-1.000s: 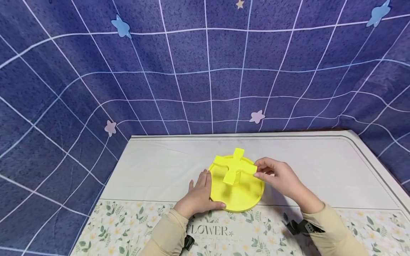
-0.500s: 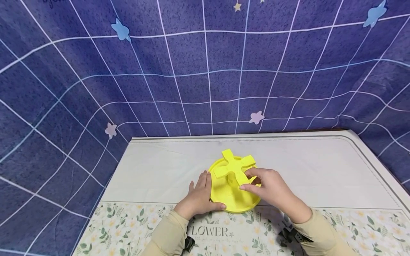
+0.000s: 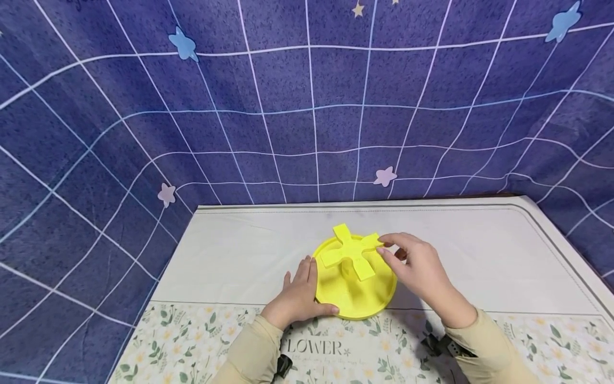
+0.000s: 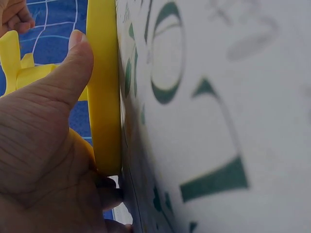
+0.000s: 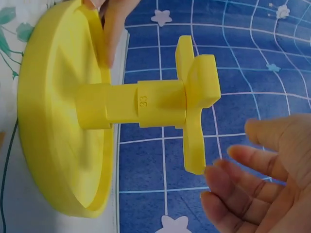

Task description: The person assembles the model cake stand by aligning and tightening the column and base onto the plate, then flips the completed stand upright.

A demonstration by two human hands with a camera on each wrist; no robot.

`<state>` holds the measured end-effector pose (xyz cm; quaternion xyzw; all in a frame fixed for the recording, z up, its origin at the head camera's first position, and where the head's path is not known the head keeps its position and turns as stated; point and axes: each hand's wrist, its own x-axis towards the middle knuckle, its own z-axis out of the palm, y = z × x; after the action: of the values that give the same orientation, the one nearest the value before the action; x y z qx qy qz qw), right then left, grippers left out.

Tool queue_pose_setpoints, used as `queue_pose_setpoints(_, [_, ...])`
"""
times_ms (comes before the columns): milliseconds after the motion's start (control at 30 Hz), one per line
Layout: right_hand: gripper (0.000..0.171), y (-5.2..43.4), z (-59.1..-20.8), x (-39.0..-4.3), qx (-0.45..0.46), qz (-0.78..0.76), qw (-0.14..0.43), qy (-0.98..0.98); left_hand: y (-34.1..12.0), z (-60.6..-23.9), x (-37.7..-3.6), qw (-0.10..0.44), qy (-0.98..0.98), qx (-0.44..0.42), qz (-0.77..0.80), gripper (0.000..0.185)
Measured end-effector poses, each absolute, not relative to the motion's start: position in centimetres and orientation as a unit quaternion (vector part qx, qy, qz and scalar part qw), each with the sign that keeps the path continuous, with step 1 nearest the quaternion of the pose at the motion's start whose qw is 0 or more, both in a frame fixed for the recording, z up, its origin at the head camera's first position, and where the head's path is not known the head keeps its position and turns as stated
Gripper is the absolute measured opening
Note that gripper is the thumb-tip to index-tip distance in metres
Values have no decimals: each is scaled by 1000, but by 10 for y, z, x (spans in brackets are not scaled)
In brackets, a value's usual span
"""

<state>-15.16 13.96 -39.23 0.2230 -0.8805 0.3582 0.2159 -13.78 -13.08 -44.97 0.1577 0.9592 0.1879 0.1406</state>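
Two hands work a bright yellow plastic disc-shaped base [image 3: 356,298] on the white tablecloth [image 3: 240,256]: loosely spread right fingers [image 5: 228,172] brush its cross-shaped yellow top piece [image 3: 352,249], best turned by light nudges, while the left hand [image 3: 297,296] grips the rim, thumb [image 4: 73,63] clamped, steadying it.

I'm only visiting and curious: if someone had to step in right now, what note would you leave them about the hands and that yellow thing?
Left hand: grips the near-left rim of the yellow round base, thumb over its edge, steadying it on the table cloth.
Right hand: open, fingertips at the right arm of the cross-shaped top, at most touching it, not gripping.
Things: the cross sits on a short post marked 33, upright in the base's middle.
Done: post and cross stand on the base.
Left: cannot tell whether the cross is fully seated; check before letting go of the base.
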Motion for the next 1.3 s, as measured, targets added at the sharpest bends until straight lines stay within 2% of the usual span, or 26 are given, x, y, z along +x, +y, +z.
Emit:
queue_pose_setpoints(100, [26,141,-394,-158,216,358,209,-884,-131,-449,-138,139,960,158,186,124])
queue_pose_setpoints(267, [37,143,-399,-169,212,381,111,-893,-130,-448,-137,138,959,158,191,123])
queue_pose_setpoints(367, [37,145,-402,-172,209,408,61,-886,-130,-448,-137,143,958,159,193,122])
queue_pose_setpoints(433, [35,147,-404,-173,206,427,49,-879,-130,-447,-137,145,956,160,197,122])
queue_pose_setpoints(900, [29,154,-409,-157,187,471,38,-861,-132,-446,-138,146,959,154,189,123])
queue_pose_setpoints(1300, [33,133,-413,-144,234,379,122,-887,-131,-447,-138,145,959,154,191,123])
